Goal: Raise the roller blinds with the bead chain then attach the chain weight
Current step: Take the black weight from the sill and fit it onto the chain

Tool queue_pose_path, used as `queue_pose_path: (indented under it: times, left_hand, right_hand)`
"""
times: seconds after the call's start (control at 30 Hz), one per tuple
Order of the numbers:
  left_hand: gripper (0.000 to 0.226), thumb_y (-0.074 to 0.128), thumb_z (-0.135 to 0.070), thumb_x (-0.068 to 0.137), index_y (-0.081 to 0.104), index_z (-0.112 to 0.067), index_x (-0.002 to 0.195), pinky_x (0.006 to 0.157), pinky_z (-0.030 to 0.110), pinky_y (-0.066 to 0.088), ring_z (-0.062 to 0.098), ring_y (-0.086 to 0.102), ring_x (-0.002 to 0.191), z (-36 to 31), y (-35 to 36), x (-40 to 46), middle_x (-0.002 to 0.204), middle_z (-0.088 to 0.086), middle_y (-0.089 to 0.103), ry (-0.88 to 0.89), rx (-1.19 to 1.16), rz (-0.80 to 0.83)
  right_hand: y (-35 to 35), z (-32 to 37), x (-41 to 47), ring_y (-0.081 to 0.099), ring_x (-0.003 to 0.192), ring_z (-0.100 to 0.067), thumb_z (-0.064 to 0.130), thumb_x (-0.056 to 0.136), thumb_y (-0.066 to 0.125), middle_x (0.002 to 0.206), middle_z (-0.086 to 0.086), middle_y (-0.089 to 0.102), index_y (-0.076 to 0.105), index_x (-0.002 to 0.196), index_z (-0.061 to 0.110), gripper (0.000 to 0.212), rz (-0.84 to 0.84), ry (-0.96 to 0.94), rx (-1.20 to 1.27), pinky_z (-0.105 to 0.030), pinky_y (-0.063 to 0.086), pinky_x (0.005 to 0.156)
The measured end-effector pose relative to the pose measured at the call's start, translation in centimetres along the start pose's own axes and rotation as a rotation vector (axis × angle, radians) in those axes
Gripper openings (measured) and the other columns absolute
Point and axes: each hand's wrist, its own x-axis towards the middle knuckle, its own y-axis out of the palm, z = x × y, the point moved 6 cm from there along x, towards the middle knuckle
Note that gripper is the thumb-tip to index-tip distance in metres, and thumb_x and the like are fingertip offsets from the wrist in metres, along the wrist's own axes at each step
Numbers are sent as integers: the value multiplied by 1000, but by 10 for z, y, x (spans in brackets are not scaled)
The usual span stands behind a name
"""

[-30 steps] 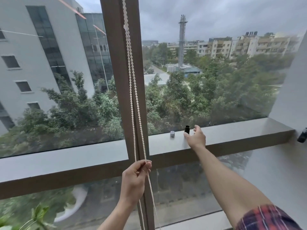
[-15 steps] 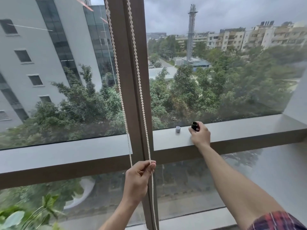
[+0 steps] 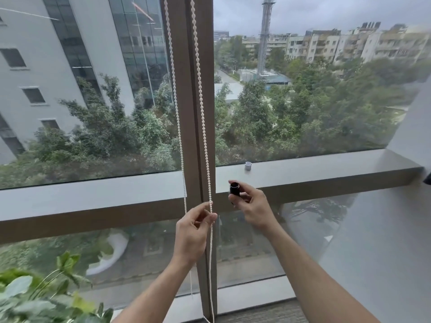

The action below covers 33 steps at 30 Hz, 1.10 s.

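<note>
left hand (image 3: pixel 194 226) pinched the white plastic bead chain (image 3: pixel 204 141) right in front of the brown window post (image 3: pixel 193 113) | right hand (image 3: pixel 250 205) gripped the small black cylinder chain weight (image 3: pixel 234 189), just right of the post | little grey cap (image 3: pixel 248 166) sat on the grey sill (image 3: pixel 326 170), further right

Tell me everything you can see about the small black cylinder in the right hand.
The black cylinder is a short, dark, glossy tube, plastic by its look, probably the chain weight. Its top end looks open or hollow. It stands roughly upright, lifted off the window ledge, just right of the bead chain and not touching it. The right hand pinches it between thumb and fingers, which hide its lower end. A small grey cap stands on the ledge behind it.
</note>
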Motion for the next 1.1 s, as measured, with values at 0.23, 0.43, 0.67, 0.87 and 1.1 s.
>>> queue_pose_path:
  times: [0.23,0.43,0.67,0.87,1.1]
  left_hand:
    - [35,78,-11,84,59,-38,94,63,34,56,20,68,66,-4,-12,-8,81,-2,72,67,1,-39]
    - [52,77,-6,83,65,-42,119,63,25,52,13,62,63,-13,-24,-7,98,-10,62,213,64,34]
    - [64,78,-7,81,59,-44,130,62,14,46,10,57,57,-23,-32,-11,105,-13,57,320,92,103]
    - [59,75,-17,83,58,-50,129,66,21,52,13,58,59,-32,-36,-18,110,-13,54,358,137,146]
    - [58,71,-10,88,57,-43,133,73,8,45,0,59,82,-43,-38,-26,113,-6,54,436,189,204]
  right_hand:
    - [31,-3,-23,66,82,-10,1,90,70,102,-8,74,62,103,24,28,146,20,27,-31,54,74]
    - [48,5,-36,63,79,-2,-4,96,58,98,-2,69,64,111,15,26,290,11,73,-26,54,74]
    - [59,6,-48,62,88,-10,-3,98,52,101,3,70,61,122,7,27,351,45,164,-29,52,81]
    - [61,10,-57,62,86,-10,-5,98,49,101,0,69,58,126,3,30,374,58,184,-27,51,81]
    - [65,17,-65,53,93,-29,-6,100,44,102,-14,61,55,122,-13,25,427,48,235,-35,47,85]
